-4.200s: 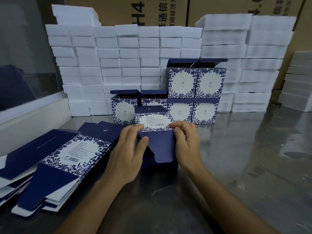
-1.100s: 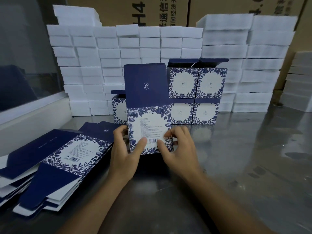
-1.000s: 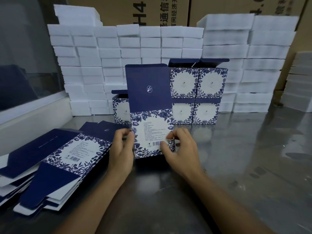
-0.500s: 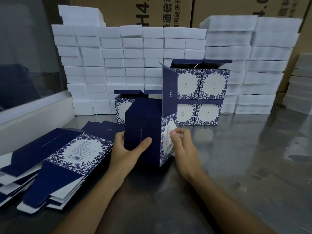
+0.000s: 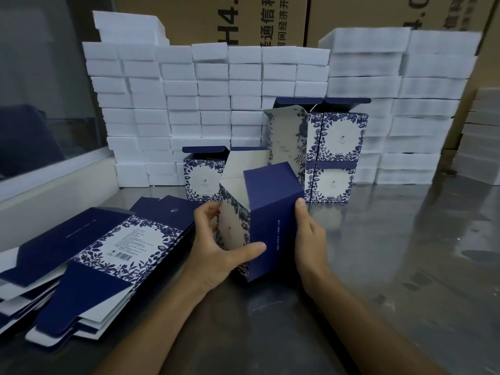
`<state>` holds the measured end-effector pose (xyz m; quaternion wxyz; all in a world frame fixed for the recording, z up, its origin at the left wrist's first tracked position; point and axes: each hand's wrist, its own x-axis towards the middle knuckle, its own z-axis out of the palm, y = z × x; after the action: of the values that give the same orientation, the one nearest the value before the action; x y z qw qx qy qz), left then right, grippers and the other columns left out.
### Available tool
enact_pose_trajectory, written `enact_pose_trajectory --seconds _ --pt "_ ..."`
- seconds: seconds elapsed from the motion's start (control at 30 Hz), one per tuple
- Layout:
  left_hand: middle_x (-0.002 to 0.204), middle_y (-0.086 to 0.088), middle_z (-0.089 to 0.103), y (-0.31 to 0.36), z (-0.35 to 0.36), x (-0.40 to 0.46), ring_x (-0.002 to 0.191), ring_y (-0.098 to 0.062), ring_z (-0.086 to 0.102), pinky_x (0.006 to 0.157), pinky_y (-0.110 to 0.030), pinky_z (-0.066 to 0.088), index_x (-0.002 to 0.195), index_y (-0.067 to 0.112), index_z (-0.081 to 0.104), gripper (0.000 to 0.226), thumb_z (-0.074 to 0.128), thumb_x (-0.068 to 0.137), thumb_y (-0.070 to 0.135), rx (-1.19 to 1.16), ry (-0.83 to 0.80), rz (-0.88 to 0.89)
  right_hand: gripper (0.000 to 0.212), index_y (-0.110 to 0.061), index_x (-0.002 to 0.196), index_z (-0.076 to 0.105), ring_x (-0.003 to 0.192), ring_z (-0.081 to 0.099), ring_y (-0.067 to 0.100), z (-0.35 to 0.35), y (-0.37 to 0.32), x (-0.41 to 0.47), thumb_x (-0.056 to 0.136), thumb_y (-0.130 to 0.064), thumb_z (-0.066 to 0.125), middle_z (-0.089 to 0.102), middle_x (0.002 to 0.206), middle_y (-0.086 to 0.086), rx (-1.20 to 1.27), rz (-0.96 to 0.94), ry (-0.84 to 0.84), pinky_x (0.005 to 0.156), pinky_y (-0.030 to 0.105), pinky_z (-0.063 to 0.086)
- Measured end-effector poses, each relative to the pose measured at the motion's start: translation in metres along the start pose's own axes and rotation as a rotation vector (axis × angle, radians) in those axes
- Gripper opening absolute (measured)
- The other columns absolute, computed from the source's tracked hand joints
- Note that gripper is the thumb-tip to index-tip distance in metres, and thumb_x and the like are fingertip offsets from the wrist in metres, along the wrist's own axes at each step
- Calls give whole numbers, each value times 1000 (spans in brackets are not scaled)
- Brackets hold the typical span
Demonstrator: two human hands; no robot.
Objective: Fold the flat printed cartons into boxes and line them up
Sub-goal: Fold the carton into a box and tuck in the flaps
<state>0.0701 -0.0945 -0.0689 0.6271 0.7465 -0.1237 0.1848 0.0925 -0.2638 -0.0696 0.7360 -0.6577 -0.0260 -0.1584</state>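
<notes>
A blue-and-white floral carton (image 5: 273, 220), folded into box shape, stands tilted on the steel table (image 5: 392, 266) between both hands. Its top lid flap points up and its navy side faces me. My left hand (image 5: 219, 250) grips its left floral side, thumb across the front corner. My right hand (image 5: 308, 234) presses flat against the right navy side. A pile of flat cartons (image 5: 89, 255) lies at the left. Folded boxes (image 5: 335, 147) stand stacked behind, with another box (image 5: 203, 180) to their left.
White foam blocks (image 5: 189, 104) are stacked in a wall along the back, with taller stacks (image 5: 400, 104) at the right. Brown shipping cartons (image 5: 243, 20) rise behind them. A glass partition with a white ledge (image 5: 54, 180) runs along the left.
The carton was turned about its upright axis, from barcode face to navy side toward me, and now leans. My right hand moved onto its right side; my left shifted onto the floral side.
</notes>
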Motion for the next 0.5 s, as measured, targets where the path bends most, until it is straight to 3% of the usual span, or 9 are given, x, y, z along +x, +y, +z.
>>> enact_pose_trajectory --seconds 0.03,0.1,0.2,0.27,0.37,0.43,0.5 --pt "124 43 37 -2 1 0 113 21 43 85 -3 41 126 42 31 103 89 41 49 37 23 39 74 -15 95 72 98 70 31 0 0 0 77 -82 48 75 99 10 -15 6 25 86 56 56" --pt "129 45 30 -5 1 0 118 23 36 92 -4 38 137 41 21 118 90 41 50 125 72 89 66 -10 99 67 101 68 31 1 1 1 88 -73 52 72 103 12 -35 21 39 90 58 55" --pt "150 15 26 -9 -2 1 136 3 28 110 -24 31 148 34 13 134 94 41 46 272 177 135 65 -27 121 59 107 63 6 6 2 -4 78 -74 50 64 120 -9 -69 9 9 92 44 56" --pt "152 10 22 -9 -2 1 140 -6 25 114 -31 28 150 31 11 138 96 42 40 352 234 190 68 -29 124 52 106 60 4 10 3 -5 75 -75 49 58 122 -12 -119 -24 16 94 44 55" --pt "147 5 21 -9 -1 3 140 -15 25 113 -39 31 151 24 10 140 97 42 37 446 308 278 56 -23 97 62 86 68 8 12 2 -7 82 -75 47 68 93 -6 -160 -81 -39 80 37 56" --pt "148 -5 22 -9 -1 3 141 -26 26 112 -51 35 151 15 11 140 98 43 35 525 352 313 63 -16 80 66 68 66 8 15 2 -9 89 -76 45 70 74 0 -182 -136 -116 65 24 51" --pt "148 -13 23 -9 -2 3 140 -33 27 109 -57 38 151 12 13 139 98 43 34 587 375 331 63 -12 65 64 57 62 10 18 3 -13 91 -66 45 67 63 4 -227 -224 -182 59 22 48"
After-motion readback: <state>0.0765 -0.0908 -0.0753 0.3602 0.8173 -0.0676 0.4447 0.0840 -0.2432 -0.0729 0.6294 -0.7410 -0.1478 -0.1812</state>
